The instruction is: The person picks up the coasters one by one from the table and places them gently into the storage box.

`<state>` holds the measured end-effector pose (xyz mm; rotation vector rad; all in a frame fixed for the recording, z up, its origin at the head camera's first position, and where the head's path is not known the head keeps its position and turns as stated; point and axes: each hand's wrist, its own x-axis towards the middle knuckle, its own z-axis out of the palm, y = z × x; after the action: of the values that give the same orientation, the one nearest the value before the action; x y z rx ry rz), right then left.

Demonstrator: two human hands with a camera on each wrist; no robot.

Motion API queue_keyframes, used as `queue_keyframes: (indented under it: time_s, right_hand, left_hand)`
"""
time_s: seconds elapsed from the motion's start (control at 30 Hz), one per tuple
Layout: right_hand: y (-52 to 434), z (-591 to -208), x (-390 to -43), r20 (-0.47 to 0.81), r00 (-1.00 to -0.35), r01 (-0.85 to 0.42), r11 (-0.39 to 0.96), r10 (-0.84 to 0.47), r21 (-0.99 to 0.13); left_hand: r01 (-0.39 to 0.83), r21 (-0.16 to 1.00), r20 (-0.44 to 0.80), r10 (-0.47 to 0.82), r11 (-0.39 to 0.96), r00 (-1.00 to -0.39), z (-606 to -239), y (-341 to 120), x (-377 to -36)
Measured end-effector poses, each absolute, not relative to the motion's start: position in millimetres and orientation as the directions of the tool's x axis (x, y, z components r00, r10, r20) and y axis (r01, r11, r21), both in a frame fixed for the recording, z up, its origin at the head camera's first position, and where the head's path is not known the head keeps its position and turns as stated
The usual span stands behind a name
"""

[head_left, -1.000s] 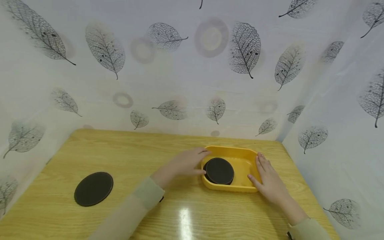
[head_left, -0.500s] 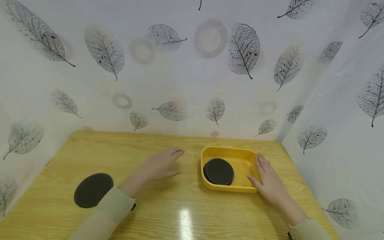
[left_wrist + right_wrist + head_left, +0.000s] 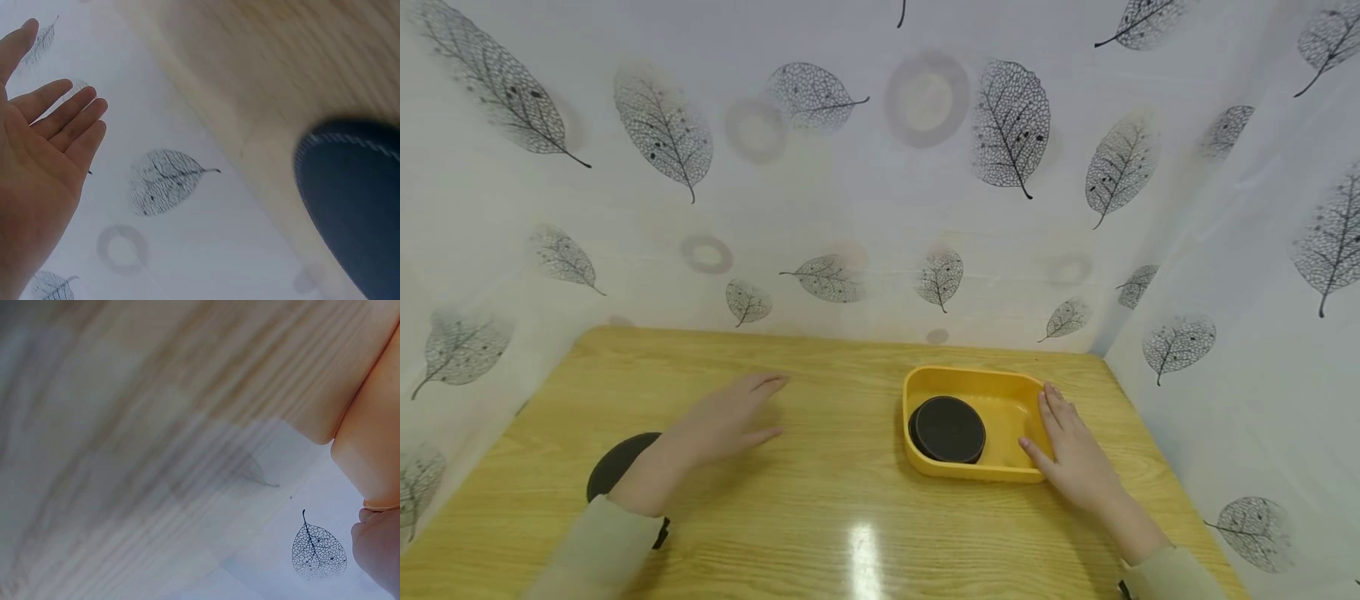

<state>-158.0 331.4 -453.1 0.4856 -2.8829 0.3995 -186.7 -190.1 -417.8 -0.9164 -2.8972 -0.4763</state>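
My left hand [image 3: 715, 421] hovers over the left half of the table, fingers extended and holding nothing. Below its wrist lies a flat round black coaster [image 3: 617, 467], partly hidden by the forearm; the left wrist view shows pale stitching along the edge of the coaster [image 3: 350, 200]. At the right, a yellow tray [image 3: 977, 473] holds round black coasters [image 3: 951, 429] piled at its left end, with one slightly offset beneath the top one. My right hand [image 3: 1075, 454] rests on the tray's right end, fingers straight along the rim and thumb over the inside.
A wood-grain table [image 3: 820, 517] carries everything. White sheeting with a leaf print [image 3: 850, 183] rises behind the table and along both sides. The tray stands close to the table's back edge.
The left hand has left the tray's left end and travelled left across the table, empty, until its forearm partly covers the lone coaster. The right hand and tray have stayed put.
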Motion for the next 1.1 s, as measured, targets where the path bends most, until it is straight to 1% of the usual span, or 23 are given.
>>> queue_keyframes:
  time_s: [0.23,0.53,0.67,0.87,1.1]
  right_hand:
    - [333.4,-456.1,-157.8,0.233,-0.926,-0.347,0.910,-0.296,-0.227]
    - [335.2,-457.8,-158.1,0.243,-0.923,-0.351,0.910,-0.298,-0.221]
    - [335.2,-457.8,-158.5,0.234,-0.926,-0.347,0.911,-0.295,-0.224]
    - [334.5,-456.6,-158.4,0.224,-0.930,-0.340,0.913,-0.291,-0.227]
    - [333.7,-455.3,-159.2,0.208,-0.935,-0.332,0.914,-0.286,-0.234]
  left_hand:
    - [0.505,0.298,0.134,0.489,0.810,-0.862,-423.0,-225.1,-171.0]
    - [0.486,0.291,0.194,0.446,0.824,-0.874,-437.3,-270.0,-151.4]
    - [0.453,0.281,0.172,0.419,0.846,-0.891,-441.8,-287.6,-144.1]
    - [0.447,0.240,0.177,0.413,0.862,-0.893,-453.8,-312.6,-134.6]
    - [0.382,0.284,0.104,0.368,0.879,-0.924,-460.9,-333.8,-128.7]
